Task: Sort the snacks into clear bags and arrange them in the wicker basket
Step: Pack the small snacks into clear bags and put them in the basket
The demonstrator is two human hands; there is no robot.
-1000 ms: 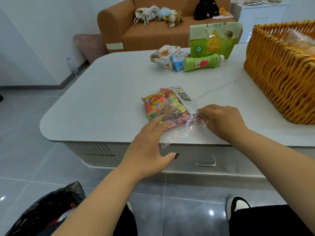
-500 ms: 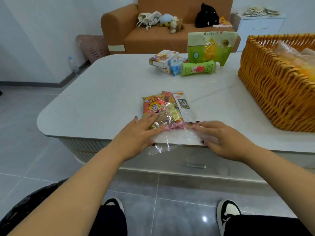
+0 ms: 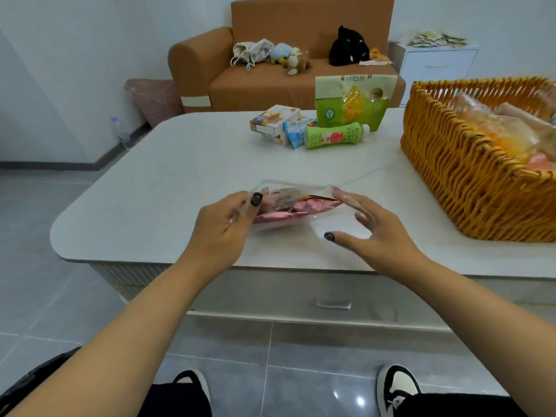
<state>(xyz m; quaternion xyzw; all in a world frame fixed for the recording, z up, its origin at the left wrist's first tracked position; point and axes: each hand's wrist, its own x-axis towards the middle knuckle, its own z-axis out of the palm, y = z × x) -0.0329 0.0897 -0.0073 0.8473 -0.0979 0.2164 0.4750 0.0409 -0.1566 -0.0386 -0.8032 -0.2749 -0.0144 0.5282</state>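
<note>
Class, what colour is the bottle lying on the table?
Green bottle, white cap; head view.

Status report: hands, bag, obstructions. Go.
Left hand pinching clear bag; right hand gripping its other end. Snacks inside. Path to wicker basket open.

The clear bag (image 3: 296,206) of snacks, pressed flat on the white table (image 3: 180,176) half a second ago, now tilts up off it, its near edge pinched by the left hand (image 3: 224,227) and held by the right hand (image 3: 373,233).
</note>
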